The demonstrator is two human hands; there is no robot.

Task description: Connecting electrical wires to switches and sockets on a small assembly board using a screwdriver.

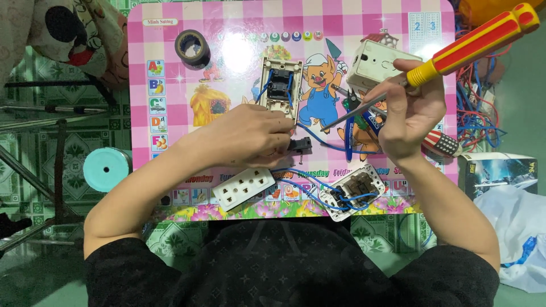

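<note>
Fingers of right hand [410,113] clamp yellow-red screwdriver [455,51] — left hand [250,136] pinches black switch module [300,144].

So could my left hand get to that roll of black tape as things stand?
Probably yes. The left hand pinches a small black part, so it isn't free, but the black tape roll lies in the open on the pink table with nothing between them.

My small pink checked table [170,85] with cartoon pictures stands on a green patterned tile floor [74,148]. Metal stand legs [34,182] cross the floor on my left. Bright light glares off the far tabletop.
</note>
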